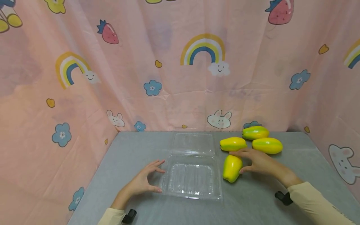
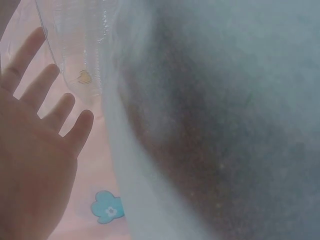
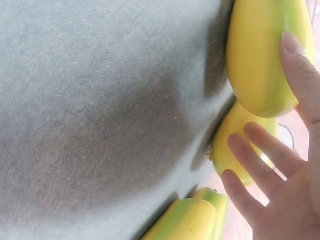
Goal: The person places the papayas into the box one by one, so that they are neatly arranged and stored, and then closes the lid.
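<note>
A clear plastic clamshell box (image 1: pixel 194 197) lies with its lid (image 1: pixel 194 143) folded back on the table. My left hand (image 1: pixel 142 180) is at the box's left edge, thumb and fingers spread around empty space; whether the fingertips touch the rim, I cannot tell. To the right of the box lies a yellow-green papaya (image 1: pixel 232 170). Above and beside it is my right hand (image 1: pixel 260 162), its fingers reaching over the far end. In the right wrist view the thumb rests on the papaya (image 3: pixel 260 60), while several fingers stay extended.
Behind the right hand lie three more papayas: one at the left (image 1: pixel 232 144), one at the back (image 1: pixel 255 132) and one at the right (image 1: pixel 267 146). The grey table (image 1: pixel 135 147) ends at a pink patterned curtain (image 1: pixel 168 62).
</note>
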Action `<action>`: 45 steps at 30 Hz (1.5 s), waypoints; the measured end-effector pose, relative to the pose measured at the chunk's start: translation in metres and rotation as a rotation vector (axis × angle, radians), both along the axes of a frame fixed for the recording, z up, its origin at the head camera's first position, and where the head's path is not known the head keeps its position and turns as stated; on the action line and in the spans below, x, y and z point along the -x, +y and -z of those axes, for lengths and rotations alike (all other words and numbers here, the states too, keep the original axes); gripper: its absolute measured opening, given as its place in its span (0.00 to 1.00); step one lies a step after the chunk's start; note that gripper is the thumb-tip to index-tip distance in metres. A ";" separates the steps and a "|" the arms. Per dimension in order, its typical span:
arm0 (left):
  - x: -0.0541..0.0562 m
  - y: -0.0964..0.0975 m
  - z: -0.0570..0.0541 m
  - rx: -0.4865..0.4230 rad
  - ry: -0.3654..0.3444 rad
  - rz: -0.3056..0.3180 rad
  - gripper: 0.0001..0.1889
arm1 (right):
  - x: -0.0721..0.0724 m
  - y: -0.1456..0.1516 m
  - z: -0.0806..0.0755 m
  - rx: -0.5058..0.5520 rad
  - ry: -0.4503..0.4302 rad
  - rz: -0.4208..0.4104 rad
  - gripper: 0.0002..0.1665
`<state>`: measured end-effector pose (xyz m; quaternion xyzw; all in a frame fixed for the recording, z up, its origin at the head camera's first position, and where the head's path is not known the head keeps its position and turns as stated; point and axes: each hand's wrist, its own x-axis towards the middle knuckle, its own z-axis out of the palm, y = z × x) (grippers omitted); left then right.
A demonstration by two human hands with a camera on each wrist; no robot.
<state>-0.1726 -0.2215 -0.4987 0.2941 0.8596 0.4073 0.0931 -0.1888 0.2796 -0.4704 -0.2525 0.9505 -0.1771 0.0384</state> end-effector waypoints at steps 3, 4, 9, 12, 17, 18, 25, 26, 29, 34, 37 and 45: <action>0.000 0.001 0.001 -0.006 -0.002 0.003 0.36 | 0.000 0.000 -0.001 -0.002 -0.005 -0.008 0.49; 0.000 0.001 0.002 -0.008 -0.001 0.004 0.36 | 0.000 0.000 -0.001 0.000 -0.004 -0.006 0.49; 0.000 0.002 0.004 -0.013 -0.007 -0.003 0.37 | -0.001 0.000 -0.002 0.017 0.000 -0.014 0.48; -0.002 0.003 0.005 -0.017 -0.007 -0.015 0.38 | -0.002 0.000 -0.002 0.023 0.007 -0.015 0.47; -0.005 0.003 0.008 -0.026 0.009 -0.038 0.38 | -0.002 -0.001 0.000 0.037 0.016 -0.013 0.45; -0.005 0.003 0.008 -0.029 0.010 -0.039 0.38 | -0.002 -0.001 0.000 0.039 0.015 -0.010 0.45; -0.005 0.003 0.011 -0.036 0.014 -0.047 0.38 | -0.002 -0.003 0.001 0.042 0.018 0.035 0.44; -0.005 0.003 0.011 -0.036 0.014 -0.047 0.38 | -0.002 -0.003 0.002 0.043 0.019 0.040 0.44; -0.005 0.003 0.012 -0.035 0.008 -0.048 0.38 | -0.002 -0.003 0.003 0.045 0.026 0.049 0.43; -0.006 0.003 0.014 -0.038 0.009 -0.041 0.37 | -0.002 -0.004 0.004 0.040 0.036 0.056 0.43; -0.008 0.004 0.015 -0.035 0.026 -0.041 0.36 | -0.002 -0.004 0.004 0.044 0.035 0.057 0.43; -0.010 0.007 0.016 -0.042 0.026 -0.074 0.37 | -0.003 -0.004 0.005 0.063 0.038 0.038 0.46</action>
